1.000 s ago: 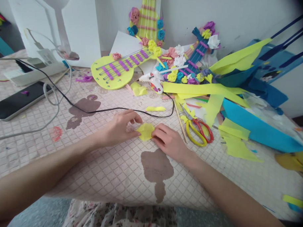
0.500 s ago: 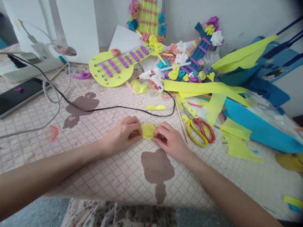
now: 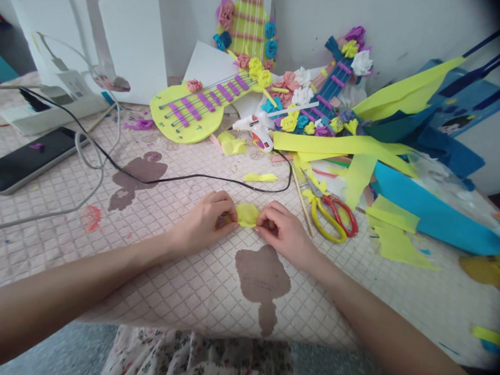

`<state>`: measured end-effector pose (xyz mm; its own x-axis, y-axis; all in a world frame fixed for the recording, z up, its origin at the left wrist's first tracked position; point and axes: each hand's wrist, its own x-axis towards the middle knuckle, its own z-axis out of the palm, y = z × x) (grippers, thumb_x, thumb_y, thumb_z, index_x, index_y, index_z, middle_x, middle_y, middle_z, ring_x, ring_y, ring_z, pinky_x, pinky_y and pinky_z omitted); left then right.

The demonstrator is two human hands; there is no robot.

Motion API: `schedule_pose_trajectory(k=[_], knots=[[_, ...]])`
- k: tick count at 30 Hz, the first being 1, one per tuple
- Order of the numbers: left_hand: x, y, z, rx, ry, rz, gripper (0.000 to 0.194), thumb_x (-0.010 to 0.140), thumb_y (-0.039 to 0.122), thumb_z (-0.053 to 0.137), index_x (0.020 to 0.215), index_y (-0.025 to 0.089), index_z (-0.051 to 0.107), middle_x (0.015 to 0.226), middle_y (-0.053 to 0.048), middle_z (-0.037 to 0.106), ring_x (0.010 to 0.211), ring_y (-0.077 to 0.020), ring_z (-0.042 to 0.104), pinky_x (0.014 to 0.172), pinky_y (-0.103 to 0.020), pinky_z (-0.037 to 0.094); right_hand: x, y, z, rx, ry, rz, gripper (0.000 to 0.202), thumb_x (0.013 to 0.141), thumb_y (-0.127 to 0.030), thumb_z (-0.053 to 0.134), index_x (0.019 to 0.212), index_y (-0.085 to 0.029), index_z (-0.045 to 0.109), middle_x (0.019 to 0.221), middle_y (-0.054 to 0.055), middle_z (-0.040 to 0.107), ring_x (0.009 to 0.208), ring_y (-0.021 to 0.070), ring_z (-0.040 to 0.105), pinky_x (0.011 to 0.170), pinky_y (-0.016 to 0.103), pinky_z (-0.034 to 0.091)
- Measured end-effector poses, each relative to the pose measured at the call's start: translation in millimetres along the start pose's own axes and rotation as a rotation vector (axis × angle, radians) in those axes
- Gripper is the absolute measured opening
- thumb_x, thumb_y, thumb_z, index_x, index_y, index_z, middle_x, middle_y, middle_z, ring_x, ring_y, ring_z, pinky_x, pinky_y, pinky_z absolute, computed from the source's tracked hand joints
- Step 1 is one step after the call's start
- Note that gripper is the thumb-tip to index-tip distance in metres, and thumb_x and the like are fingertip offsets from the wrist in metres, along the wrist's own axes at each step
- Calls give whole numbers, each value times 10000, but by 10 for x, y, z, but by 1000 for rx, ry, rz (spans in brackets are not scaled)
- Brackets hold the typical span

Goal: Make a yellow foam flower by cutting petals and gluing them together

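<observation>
Since a second ago both hands have closed in, lifting the yellow foam piece (image 3: 246,214) off the bench (image 3: 188,288). Left hand (image 3: 206,222) pinches its nine o'clock edge; right hand (image 3: 282,234) pinches its three o'clock edge, fingers together on it. It looks light, soft and easily creased, best held by the rim. Yellow-handled scissors (image 3: 330,212) lie at three o'clock.

Small yellow foam piece (image 3: 246,214), crumpled
</observation>
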<state>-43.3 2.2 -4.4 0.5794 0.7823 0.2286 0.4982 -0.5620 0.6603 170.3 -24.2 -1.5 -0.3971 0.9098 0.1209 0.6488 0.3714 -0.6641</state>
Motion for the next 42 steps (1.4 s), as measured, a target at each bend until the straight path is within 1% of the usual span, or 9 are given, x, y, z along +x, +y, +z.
schedule_pose_trajectory(k=[6,9,11,14,19,26,32,35,42], knots=[[-9,-9,11,44,-18,27,57,788,119,541,747,148,568,855,-52,528,829,-171,499,761,-310,441,6,16,-2,-8,-7,-21,70,825,-152,553,779,-195,524,827,4,490,699,118,496,620,250,392],[-8,-11,0,52,-27,39,37,793,154,563,757,150,568,862,-53,528,840,-178,496,771,-321,440,-3,9,10,-30,-3,-17,85,836,-144,522,768,-195,517,830,9,500,712,123,502,630,255,393],[-6,-4,-6,47,-30,37,58,804,187,566,760,151,566,856,-54,528,838,-181,495,771,-327,441,-8,5,20,-40,1,-7,89,831,-139,523,762,-194,514,834,10,504,716,123,505,634,254,396],[-4,4,2,51,-22,29,73,816,174,539,751,149,559,845,-55,529,821,-178,494,767,-330,441,-8,-1,34,-52,11,0,93,818,-130,535,756,-194,508,824,8,500,726,126,507,637,252,396],[-6,-13,32,74,2,35,66,796,125,529,738,148,551,849,-54,533,828,-176,500,769,-322,438,-2,-22,54,-59,38,25,107,814,-134,534,735,-194,494,799,7,488,730,135,504,643,260,396],[-5,-11,27,78,-1,21,59,790,145,556,733,149,543,844,-52,536,821,-177,500,765,-324,437,12,-52,83,-107,46,32,121,819,-137,524,724,-193,474,789,14,478,738,146,498,641,268,394],[5,4,50,99,23,12,83,780,109,530,708,150,526,808,-45,530,794,-167,503,753,-316,440,9,-59,107,-124,60,59,124,809,-142,522,714,-197,464,792,13,482,721,143,497,640,269,402],[7,3,56,100,36,12,95,782,123,533,694,155,523,808,-43,535,792,-166,506,748,-315,443,6,-56,116,-128,64,61,125,798,-137,523,708,-199,461,793,12,483,717,142,498,637,268,404],[17,-3,48,131,22,12,96,799,154,536,703,157,524,827,-50,537,803,-173,512,755,-329,446,14,-69,108,-125,68,55,116,787,-133,521,710,-203,471,786,14,490,706,144,502,625,273,407]])
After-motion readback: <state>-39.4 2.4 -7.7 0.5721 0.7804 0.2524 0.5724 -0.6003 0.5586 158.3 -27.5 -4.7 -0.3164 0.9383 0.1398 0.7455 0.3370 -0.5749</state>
